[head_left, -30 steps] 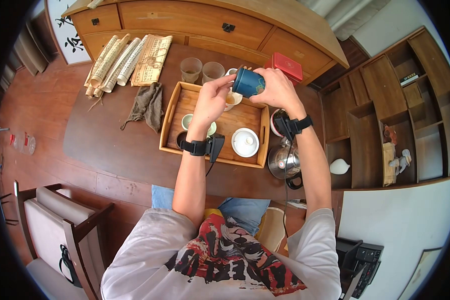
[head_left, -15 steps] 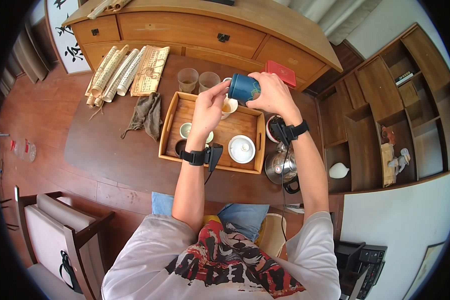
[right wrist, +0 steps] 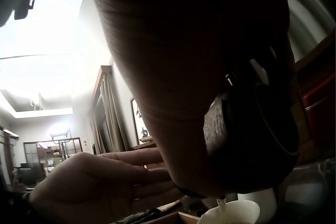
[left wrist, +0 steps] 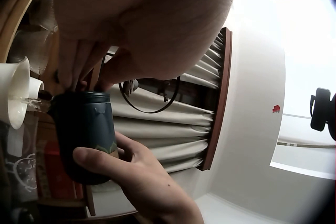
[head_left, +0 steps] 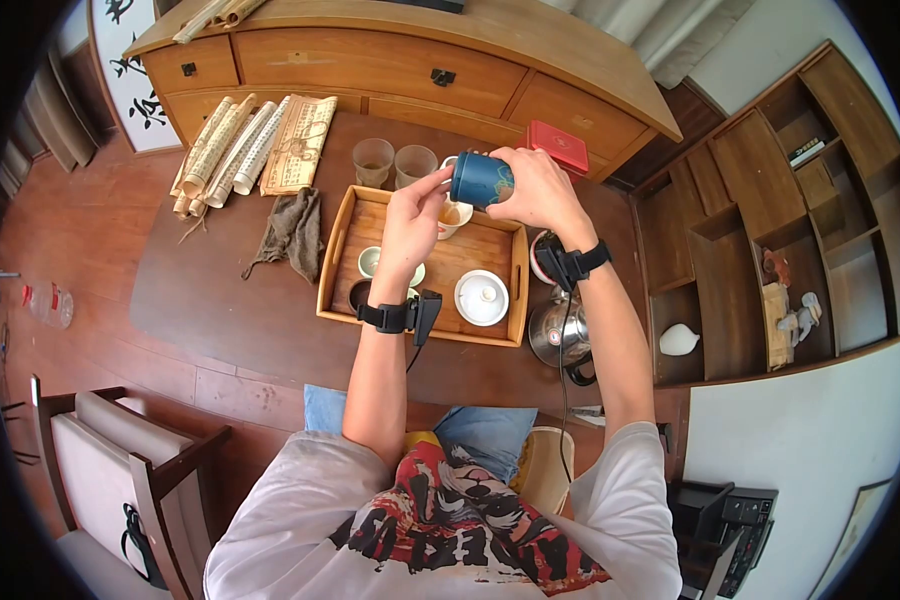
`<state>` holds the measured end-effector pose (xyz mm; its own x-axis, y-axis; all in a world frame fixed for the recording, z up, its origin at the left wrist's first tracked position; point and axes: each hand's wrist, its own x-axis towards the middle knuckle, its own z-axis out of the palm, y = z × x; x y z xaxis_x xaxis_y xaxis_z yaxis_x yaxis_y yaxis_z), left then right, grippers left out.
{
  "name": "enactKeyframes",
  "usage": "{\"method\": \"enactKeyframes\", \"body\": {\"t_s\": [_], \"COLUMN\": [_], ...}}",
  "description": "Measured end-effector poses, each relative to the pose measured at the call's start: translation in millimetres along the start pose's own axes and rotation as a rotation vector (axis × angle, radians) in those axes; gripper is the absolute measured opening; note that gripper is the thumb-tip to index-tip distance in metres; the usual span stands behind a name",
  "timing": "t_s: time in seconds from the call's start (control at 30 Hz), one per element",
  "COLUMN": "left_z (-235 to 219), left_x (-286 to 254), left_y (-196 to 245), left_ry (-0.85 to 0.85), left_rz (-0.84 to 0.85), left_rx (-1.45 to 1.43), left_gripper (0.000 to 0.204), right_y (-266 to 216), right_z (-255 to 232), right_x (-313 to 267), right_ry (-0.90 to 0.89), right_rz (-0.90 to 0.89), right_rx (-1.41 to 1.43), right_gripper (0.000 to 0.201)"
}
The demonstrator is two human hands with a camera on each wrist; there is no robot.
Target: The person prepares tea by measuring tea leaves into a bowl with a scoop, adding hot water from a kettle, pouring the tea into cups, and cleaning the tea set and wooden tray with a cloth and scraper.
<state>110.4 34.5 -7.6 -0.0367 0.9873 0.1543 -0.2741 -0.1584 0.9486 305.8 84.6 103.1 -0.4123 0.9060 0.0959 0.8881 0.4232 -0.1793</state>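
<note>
My right hand [head_left: 540, 190] grips the body of a dark blue teapot [head_left: 482, 180] with a green and gold motif, held tipped on its side above the far part of the tray. Straight fingers of my left hand [head_left: 412, 228] press on its lid end. In the left wrist view, a thin stream runs from the teapot [left wrist: 84, 129] into a white pitcher [left wrist: 10, 85]. From above, this pitcher [head_left: 460, 217] shows amber liquid inside and is partly covered by the teapot. A white lidded bowl [head_left: 482, 298] and small pale green cups [head_left: 369, 262] stand in the wooden tray [head_left: 324, 290].
Two glasses [head_left: 373, 165] stand behind the tray. A crumpled grey cloth [head_left: 288, 235] and rolled paper scrolls [head_left: 215, 150] lie to the left. On the right are a steel kettle [head_left: 550, 325] and a red box [head_left: 558, 145]. A dark cup [head_left: 360, 294] sits beneath my left wrist.
The view has shifted slightly as the head moved. The teapot has drifted a little to the left, still tipped over the pitcher, with both hands keeping their places on it.
</note>
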Motion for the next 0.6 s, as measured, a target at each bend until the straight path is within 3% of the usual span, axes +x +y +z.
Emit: {"method": "enactKeyframes", "body": {"t_s": [0.53,0.6], "left_z": [5,5], "left_x": [-3,-1], "left_y": [7,0], "left_ry": [0.008,0.015], "left_rz": [-0.037,0.026], "left_rx": [0.024,0.031], "left_gripper": [0.040,0.044], "right_y": [7,5], "right_z": [5,3], "right_x": [0,-1], "right_ry": [-0.018,-0.014], "right_rz": [0.015,0.024], "right_rx": [0.063,0.053], "right_gripper": [0.073,0.073]}}
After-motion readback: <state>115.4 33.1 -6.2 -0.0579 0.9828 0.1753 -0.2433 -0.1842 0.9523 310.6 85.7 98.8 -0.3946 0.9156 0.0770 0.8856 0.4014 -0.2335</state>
